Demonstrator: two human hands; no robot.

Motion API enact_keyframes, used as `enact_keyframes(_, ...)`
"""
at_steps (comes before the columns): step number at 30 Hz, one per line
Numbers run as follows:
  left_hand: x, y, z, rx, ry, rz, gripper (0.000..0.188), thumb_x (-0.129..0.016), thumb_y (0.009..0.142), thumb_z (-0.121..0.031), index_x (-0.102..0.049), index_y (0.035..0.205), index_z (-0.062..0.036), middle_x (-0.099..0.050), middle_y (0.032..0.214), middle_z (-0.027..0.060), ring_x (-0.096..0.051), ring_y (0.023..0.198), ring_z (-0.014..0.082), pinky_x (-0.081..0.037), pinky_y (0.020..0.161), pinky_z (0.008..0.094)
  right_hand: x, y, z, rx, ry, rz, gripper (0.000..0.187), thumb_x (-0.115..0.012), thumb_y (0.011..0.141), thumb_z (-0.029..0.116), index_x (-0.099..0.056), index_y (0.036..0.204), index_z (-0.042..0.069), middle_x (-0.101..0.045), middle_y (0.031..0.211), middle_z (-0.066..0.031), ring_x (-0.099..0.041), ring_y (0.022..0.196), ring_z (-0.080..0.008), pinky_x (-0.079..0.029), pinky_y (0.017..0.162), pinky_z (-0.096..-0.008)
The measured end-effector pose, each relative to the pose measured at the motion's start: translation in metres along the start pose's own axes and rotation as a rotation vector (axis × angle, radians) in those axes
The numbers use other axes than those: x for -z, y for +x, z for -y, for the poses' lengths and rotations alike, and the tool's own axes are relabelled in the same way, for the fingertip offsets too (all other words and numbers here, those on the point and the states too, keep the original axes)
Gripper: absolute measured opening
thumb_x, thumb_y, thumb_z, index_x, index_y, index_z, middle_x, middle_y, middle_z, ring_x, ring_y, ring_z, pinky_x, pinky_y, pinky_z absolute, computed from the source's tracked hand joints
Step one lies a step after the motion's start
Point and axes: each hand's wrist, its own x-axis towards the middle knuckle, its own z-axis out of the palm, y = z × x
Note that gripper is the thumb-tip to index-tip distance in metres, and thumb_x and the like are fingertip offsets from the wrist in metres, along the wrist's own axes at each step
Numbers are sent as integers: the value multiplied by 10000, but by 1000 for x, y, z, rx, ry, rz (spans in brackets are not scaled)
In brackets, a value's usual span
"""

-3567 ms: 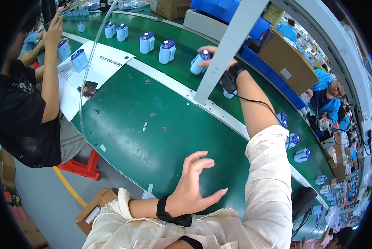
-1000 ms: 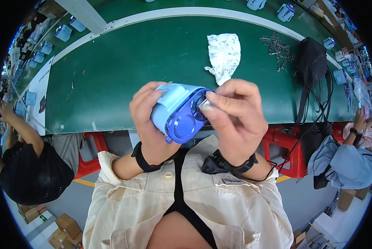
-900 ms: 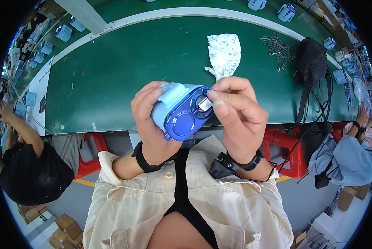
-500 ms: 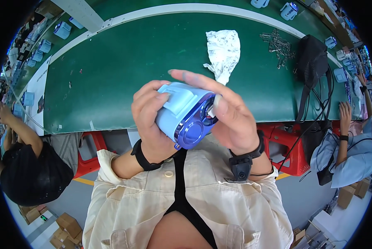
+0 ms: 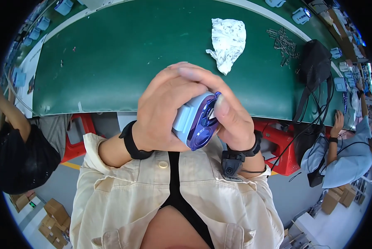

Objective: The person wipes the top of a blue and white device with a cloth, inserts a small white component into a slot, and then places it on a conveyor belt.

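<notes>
Both of my hands hold a small light blue plastic device [image 5: 190,115] in front of my chest. Its glossy dark blue end carries round openings and faces to the lower right. My left hand [image 5: 159,110] wraps over its left side and back, hiding most of the body. From the right, my right hand [image 5: 235,118] closes round it, with the thumb at the glossy end beside a small white part [image 5: 212,113]. Whether that white part belongs to the device, I cannot tell. Fingers of both hands meet at the far side.
On the green table [image 5: 111,62] lie a crumpled white cloth [image 5: 228,43], a heap of thin metal pieces [image 5: 283,46] and a black bag [image 5: 314,62] with straps and cables. Similar blue devices [image 5: 301,15] stand beyond the rail. People sit at both sides, near red stools [image 5: 277,145].
My left hand has slid farther over the device, covering its top panel. The device has turned, so its glossy end points more to the right. The view has shifted slightly.
</notes>
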Motion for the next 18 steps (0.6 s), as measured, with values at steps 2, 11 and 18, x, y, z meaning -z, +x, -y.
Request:
enact_keyframes(2, -2, -1, 0, 5, -33, -28, 612, -856, 605, -200, -574, 1110, 1, -630, 1008, 141, -618, 916, 353, -498, 837, 449, 1, -2, 0, -24, 37, 16, 476, -488, 992, 297, -486, 1357, -9, -478, 1343, -181, -436, 1273, -271, -393, 1010, -365)
enact_keyframes(11, 4, -3, 4, 40, -93, -79, 606, -826, 571, -140, -571, 1097, 21, -629, 978, 146, -622, 831, 354, -512, 779, 417, 15, -7, 45, 633, -1307, -27, 360, -771, 694, 148, -711, 1030, 33, -607, 1041, -123, -575, 907, -264, -454, 774, -402)
enact_keyframes(18, 3, 3, 4, -80, 47, -114, 577, -794, 583, -122, -564, 1088, 36, -626, 954, 154, -620, 792, 341, -525, 712, 409, 8, 0, 47, 693, -1437, -7, 378, -797, 601, 114, -721, 960, 23, -624, 866, -83, -543, 747, -244, -410, 658, -388)
